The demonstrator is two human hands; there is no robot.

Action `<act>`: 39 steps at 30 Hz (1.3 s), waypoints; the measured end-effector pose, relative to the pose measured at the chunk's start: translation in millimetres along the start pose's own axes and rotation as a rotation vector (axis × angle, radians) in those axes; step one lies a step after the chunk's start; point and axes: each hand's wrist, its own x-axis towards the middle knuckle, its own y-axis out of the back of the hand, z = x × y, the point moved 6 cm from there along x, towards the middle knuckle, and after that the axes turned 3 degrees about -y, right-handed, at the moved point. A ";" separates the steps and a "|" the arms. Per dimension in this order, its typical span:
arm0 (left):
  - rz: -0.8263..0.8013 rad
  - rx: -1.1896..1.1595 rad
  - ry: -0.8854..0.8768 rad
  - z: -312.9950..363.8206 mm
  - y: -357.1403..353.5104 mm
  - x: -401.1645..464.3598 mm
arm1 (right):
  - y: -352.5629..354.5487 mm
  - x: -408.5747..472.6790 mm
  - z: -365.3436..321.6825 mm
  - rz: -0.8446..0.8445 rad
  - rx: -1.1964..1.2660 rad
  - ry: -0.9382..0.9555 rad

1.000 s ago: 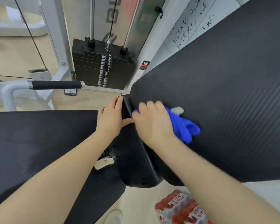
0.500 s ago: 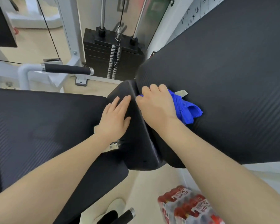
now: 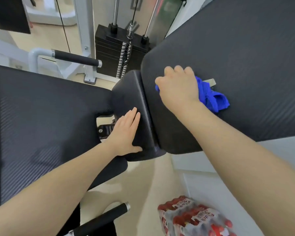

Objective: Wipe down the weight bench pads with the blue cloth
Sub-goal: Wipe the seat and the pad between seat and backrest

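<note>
Blue crumpled microfibre cloth [image 3: 211,97] sits bunched under right hand [image 3: 179,87], fingers curled gripping it, on large black textured back pad [image 3: 245,65]; flatten it, press evenly, left hand [image 3: 126,132] open, bracing.

I see the blue cloth [image 3: 211,96] bunched on the big black ribbed pad [image 3: 245,65] at right. A narrow pad [image 3: 134,92] sits just beside it, a second wide pad [image 3: 41,108] at left.

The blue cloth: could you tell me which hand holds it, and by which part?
The right hand holds the blue cloth bunched at its near end against the pad. The left hand holds nothing.
</note>
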 end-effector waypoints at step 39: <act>0.001 0.153 -0.168 -28.5 13.5 6.3 | -53.6 7.2 -70.9 -0.129 0.026 0.120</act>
